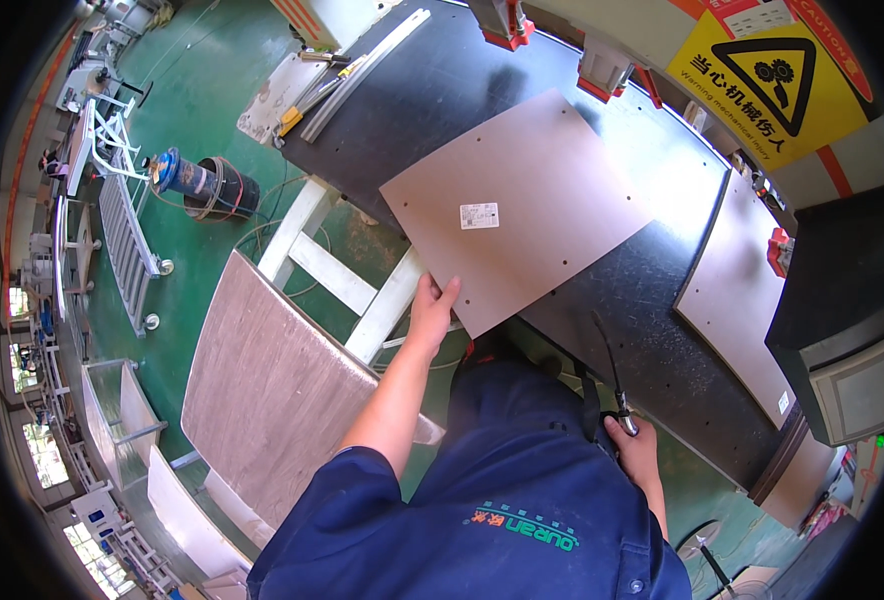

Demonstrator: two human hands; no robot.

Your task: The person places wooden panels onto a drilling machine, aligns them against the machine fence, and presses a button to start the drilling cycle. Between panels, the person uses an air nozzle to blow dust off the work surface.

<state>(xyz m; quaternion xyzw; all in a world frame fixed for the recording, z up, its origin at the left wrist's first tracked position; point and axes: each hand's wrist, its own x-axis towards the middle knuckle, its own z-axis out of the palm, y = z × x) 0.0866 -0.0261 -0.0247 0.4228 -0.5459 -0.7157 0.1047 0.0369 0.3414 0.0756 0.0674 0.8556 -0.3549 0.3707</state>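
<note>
Two hands attend a flat, beige-brown panel (537, 215), the landmark for all positions below. The panel lies on the black surface (634, 290), its near corner projecting past the near edge. Small dark holes line its margins; a white label (480, 216) is fixed to its upper face, left of centre.

The left hand (434, 312) is at the panel's near-left edge. Its fingers grip that edge — the thumb rests on top; the fingertips beneath are hidden.

The right hand (634, 445) is nearer the wearer than the panel and to its right. Its fingers close around the handle of a thin-nozzled hand tool (622, 402); the dark nozzle points away from the wearer, apart from the panel.

To the right of the panel, a second panel (732, 295) lies on the surface. Beyond the panel stand red-tipped clamps (602, 72). To its far left lie pale metal strips (367, 75). To its near left, a wood-grain board (262, 375) adjoins a whitish frame (334, 272).
</note>
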